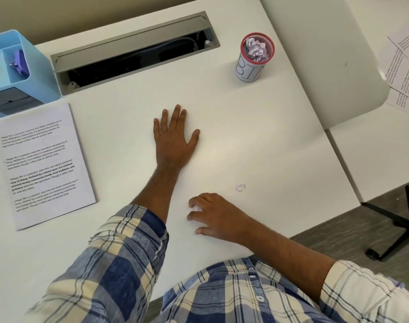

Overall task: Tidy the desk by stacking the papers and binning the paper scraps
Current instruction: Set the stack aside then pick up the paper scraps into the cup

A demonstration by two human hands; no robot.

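**deskguy:** So, my left hand [173,138] is lying flat on the counter [245,127], fingers straight and spread, holding nothing. My right hand [213,215] is nearer my body, fingers curled down over a little white paper scrap [195,209] that I'm pinching against the counter.

**papercut99:** Any more scraps around?

**deskguy:** One tiny one [239,187], just beyond my right hand, a bit out to the right side, not touching it. Can't tell if there's a second speck beside it, too small.

**papercut99:** And the bin?

**deskguy:** The bin [253,58] stands upright well beyond both hands, off to the right of my left hand. It has a red rim, "BIN" written on its side, and crumpled paper [256,48] up to the top.

**papercut99:** Papers?

**deskguy:** The stack of printed papers [43,163] lies flat out to the left of my left hand, well apart from it, edges looking pretty square. A blue organizer [21,73] sits just past the stack's far edge. Straight beyond my left hand there's an open cable slot [133,54] in the counter. More printed sheets [404,73] are far off to the right on another table [373,159].
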